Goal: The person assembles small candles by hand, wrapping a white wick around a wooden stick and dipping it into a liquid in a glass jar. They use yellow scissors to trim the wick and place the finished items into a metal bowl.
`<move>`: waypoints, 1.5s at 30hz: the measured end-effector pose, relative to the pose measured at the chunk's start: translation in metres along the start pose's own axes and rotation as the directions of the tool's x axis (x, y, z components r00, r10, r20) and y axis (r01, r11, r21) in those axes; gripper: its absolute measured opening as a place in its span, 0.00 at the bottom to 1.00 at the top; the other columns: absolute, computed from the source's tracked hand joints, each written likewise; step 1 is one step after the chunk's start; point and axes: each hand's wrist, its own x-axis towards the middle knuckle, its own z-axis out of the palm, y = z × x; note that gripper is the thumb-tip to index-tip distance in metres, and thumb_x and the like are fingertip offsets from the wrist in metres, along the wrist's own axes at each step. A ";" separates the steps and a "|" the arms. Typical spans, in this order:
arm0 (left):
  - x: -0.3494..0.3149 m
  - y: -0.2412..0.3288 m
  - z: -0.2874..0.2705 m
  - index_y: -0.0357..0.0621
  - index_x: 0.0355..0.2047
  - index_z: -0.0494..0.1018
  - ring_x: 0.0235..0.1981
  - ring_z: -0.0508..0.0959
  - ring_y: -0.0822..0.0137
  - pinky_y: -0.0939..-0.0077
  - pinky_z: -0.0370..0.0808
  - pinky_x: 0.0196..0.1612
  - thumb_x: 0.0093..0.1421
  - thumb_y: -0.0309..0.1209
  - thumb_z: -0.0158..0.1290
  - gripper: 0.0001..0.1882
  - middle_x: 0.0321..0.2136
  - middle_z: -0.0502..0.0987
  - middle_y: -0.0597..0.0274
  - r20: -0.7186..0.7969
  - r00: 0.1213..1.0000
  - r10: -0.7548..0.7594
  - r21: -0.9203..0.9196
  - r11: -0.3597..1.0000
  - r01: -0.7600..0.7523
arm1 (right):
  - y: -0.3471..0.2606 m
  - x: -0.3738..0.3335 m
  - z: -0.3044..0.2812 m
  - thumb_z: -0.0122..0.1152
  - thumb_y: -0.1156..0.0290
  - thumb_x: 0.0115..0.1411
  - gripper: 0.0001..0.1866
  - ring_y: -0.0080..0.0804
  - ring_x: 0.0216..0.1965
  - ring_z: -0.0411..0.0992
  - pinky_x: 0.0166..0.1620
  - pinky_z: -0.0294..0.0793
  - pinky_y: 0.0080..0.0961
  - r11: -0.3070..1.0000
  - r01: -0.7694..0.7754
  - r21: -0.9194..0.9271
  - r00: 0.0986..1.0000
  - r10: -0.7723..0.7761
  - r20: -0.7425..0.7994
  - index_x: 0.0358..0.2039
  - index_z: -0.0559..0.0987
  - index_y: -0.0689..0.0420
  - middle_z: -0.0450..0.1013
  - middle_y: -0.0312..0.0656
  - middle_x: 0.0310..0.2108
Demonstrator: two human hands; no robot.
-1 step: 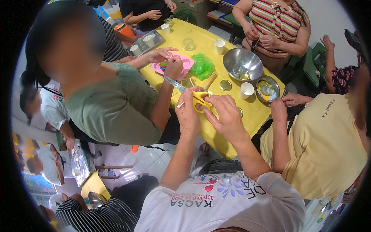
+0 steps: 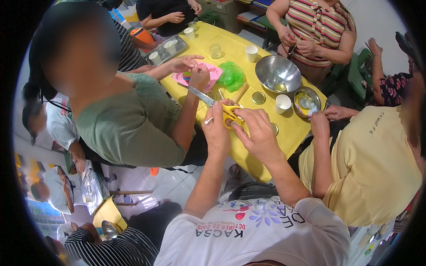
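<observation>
A pair of scissors (image 2: 231, 119) with yellow handles is held over the table's near edge, its metal blades pointing up and left. My right hand (image 2: 262, 136) is closed on the handle loops. Close beside the handles, my left hand (image 2: 216, 133) is closed, its fingertips near the blade pivot. A thin white thing with a rounded tip (image 2: 208, 120), like a cotton swab, pokes out of my left fingers. A second white end shows behind the handles; whether it belongs to the same piece is hidden. A round gold lid (image 2: 258, 98) lies beyond my hands.
The yellow-covered table (image 2: 242, 150) holds a large steel bowl (image 2: 270, 66), a smaller bowl (image 2: 314, 94), a white cup (image 2: 283, 103), a green plastic bag (image 2: 231, 76) and a pink tray (image 2: 214, 73). A person in green (image 2: 128, 119) works close on the left; one in yellow (image 2: 359, 164) on the right.
</observation>
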 end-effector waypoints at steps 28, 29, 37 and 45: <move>-0.034 0.024 -0.024 0.36 0.51 0.63 0.35 0.79 0.61 0.70 0.80 0.36 0.61 0.22 0.45 0.17 0.38 0.75 0.49 0.329 0.935 -0.134 0.009 0.990 0.139 | 0.006 -0.093 -0.050 0.49 0.82 0.56 0.19 0.22 0.35 0.72 0.39 0.68 0.17 0.439 -0.644 0.626 0.757 0.482 0.441 0.50 0.65 0.63 0.74 0.42 0.36; -0.034 0.025 -0.025 0.36 0.51 0.63 0.35 0.79 0.61 0.70 0.80 0.36 0.61 0.22 0.45 0.17 0.38 0.75 0.49 0.347 0.927 -0.141 0.006 0.989 0.149 | 0.007 -0.095 -0.051 0.48 0.82 0.56 0.19 0.21 0.35 0.72 0.39 0.68 0.17 0.446 -0.645 0.621 0.760 0.462 0.458 0.50 0.65 0.63 0.74 0.41 0.36; -0.035 0.039 -0.026 0.36 0.49 0.63 0.35 0.80 0.60 0.69 0.80 0.36 0.59 0.21 0.47 0.17 0.38 0.75 0.47 0.400 0.892 -0.211 -0.016 0.971 0.237 | 0.024 -0.092 -0.073 0.66 0.78 0.47 0.27 0.16 0.29 0.65 0.34 0.65 0.14 0.645 -0.613 0.456 0.769 0.357 0.530 0.49 0.68 0.58 0.69 0.31 0.31; -0.028 0.048 -0.035 0.36 0.41 0.66 0.34 0.80 0.60 0.69 0.80 0.36 0.59 0.22 0.48 0.10 0.38 0.75 0.44 0.474 0.836 -0.278 0.007 0.950 0.313 | 0.030 -0.084 -0.071 0.75 0.70 0.40 0.33 0.14 0.30 0.62 0.34 0.62 0.12 0.502 -0.667 0.551 0.740 0.356 0.571 0.48 0.70 0.57 0.67 0.27 0.31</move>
